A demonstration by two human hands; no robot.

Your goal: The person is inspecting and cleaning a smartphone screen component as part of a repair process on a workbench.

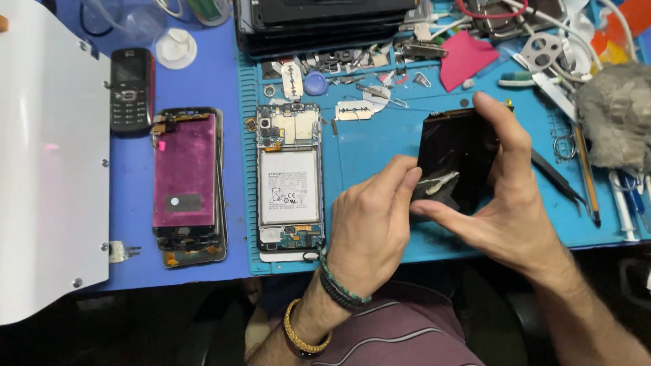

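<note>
Both hands are holding a black phone screen panel point(453, 157) above the blue work mat point(380, 146). Right hand point(505, 203) is pinching its edges; left hand point(371, 220) is closing fingertips on pale adhesive residue point(437, 181). Panel looks thin, light, stiff, likely brittle; edges are the safest hold. Opened smartphone point(289, 179) is lying alongside, battery exposed.
</note>
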